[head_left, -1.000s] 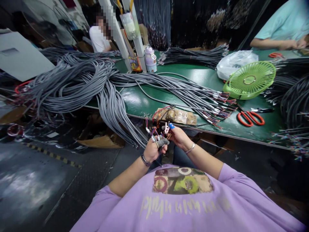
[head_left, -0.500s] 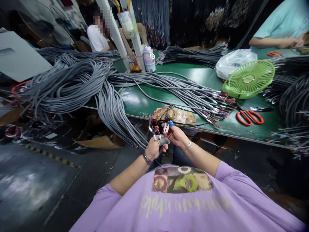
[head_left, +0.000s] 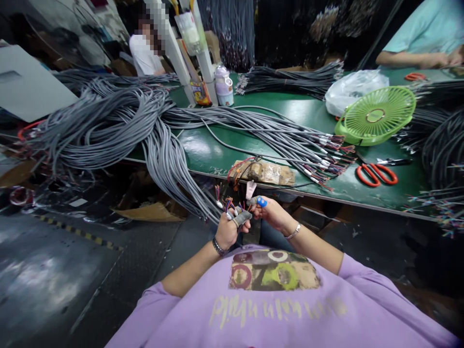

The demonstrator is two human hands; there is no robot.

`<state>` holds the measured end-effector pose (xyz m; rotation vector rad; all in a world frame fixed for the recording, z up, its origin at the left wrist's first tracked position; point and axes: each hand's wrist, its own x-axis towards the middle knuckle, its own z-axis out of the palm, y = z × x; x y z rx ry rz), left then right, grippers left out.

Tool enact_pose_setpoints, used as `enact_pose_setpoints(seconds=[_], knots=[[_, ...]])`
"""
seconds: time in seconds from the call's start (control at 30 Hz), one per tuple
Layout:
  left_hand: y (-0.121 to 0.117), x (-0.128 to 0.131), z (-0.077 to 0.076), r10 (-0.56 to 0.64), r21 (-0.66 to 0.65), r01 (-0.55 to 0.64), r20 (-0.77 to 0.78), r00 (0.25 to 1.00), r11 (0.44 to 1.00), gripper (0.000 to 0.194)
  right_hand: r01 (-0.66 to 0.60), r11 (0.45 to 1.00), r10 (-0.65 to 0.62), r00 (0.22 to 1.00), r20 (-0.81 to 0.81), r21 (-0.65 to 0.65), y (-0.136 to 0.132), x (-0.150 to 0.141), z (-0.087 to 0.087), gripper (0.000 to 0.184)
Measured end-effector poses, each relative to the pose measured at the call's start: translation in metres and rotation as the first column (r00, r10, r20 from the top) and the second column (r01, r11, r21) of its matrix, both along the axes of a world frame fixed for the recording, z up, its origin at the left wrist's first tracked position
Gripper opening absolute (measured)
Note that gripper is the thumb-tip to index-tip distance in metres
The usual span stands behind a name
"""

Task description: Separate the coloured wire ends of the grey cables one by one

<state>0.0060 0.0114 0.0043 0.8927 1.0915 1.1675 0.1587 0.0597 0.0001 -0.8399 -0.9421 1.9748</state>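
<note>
My left hand [head_left: 229, 231] is closed around several grey cables [head_left: 207, 207], whose stripped ends fan out in coloured wires [head_left: 229, 203] above the fist. A grey cover wraps its thumb, which presses over the cable ends. Close by on the right, my right hand [head_left: 272, 213] is closed in a pinch, with blue tape and a grey cover on its digits. Thin orange wires lie between the two hands; what the pinch holds is too small to make out. Just above the right fingertips a pale pink clip [head_left: 250, 189] sticks out from the table edge, below a taped wooden board [head_left: 277, 174].
Long bundles of grey cable [head_left: 108, 125] cross the green table [head_left: 203, 147]. To the right are orange-handled scissors [head_left: 377, 175], a green fan [head_left: 379, 116] and a plastic bag [head_left: 355, 89]. A bottle [head_left: 224, 87] stands by the posts. Two other people sit across the table.
My right hand has moved off the pink clip, down and slightly right, and the clip now shows uncovered. My left hand has shifted slightly left and down, still holding the cables.
</note>
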Motion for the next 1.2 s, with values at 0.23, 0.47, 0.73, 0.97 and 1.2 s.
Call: enact_pose_setpoints(seconds=[0.23, 0.47, 0.73, 0.97, 1.2], knots=[[-0.002, 0.004, 0.000, 0.071, 0.022, -0.071, -0.005, 0.997, 0.997, 0.028, 0.036, 0.992, -0.054, 0.989, 0.138, 0.125, -0.004, -0.008, 0.009, 0.027], [0.000, 0.006, 0.004, 0.221, 0.007, -0.222, 0.048, 0.974, 0.975, 0.028, 0.030, 1.000, -0.030, 0.999, 0.016, -0.009, -0.008, -0.009, 0.000, 0.028], [0.007, 0.008, 0.017, 0.151, -0.002, -0.152, 0.112, 0.982, 0.988, 0.024, 0.028, 0.977, -0.039, 0.998, -0.048, -0.213, 0.029, -0.011, 0.010, 0.050], [0.011, 0.008, 0.014, 0.157, -0.014, -0.157, 0.115, 0.981, 0.988, 0.024, 0.040, 0.985, -0.046, 0.998, -0.033, -0.170, 0.038, -0.019, 0.011, 0.031], [0.012, 0.009, 0.008, 0.163, -0.033, -0.161, 0.102, 0.981, 0.986, 0.024, 0.054, 0.965, -0.097, 0.983, -0.158, -0.255, 0.037, -0.018, 0.006, 0.023]])
